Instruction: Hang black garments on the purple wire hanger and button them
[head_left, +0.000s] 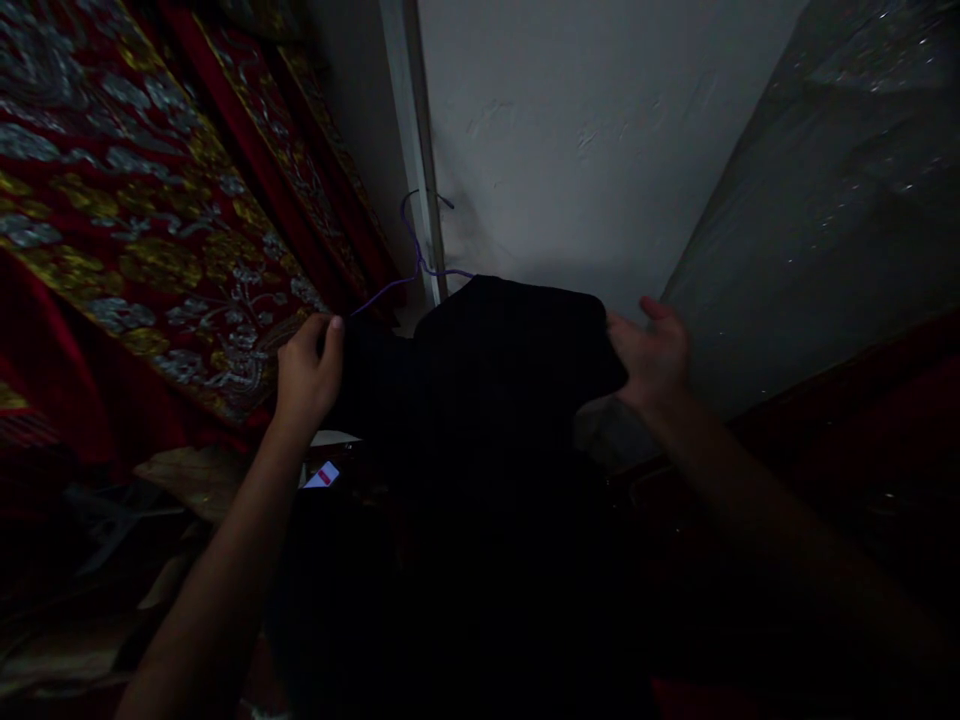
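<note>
While the hanger (pixel 420 262) hooks round the pale pole (pixel 421 130), the garment (pixel 510 375) lies between my two hands, its shoulders spread across and its long axis running down from the hanger towards me. My left hand (pixel 309 372) is the nearer to the hanger, just beyond its left arm, thumb and forefinger pinching the cloth's edge. Farther out, to the right of the hanger, my right hand (pixel 654 352) touches the other edge; its thumb stands clear, but the fingertips are hidden and I cannot tell whether they grip. The cloth is near black and matt, its folds lost in the gloom; the hanger is thin, purple and wiry. Left of the hanger hangs red cloth (pixel 161 265) thick with gold and silver embroidery; to its right, beyond the flat, scuffed wall (pixel 585 130), crinkled sheeting (pixel 817 220) glints.
</note>
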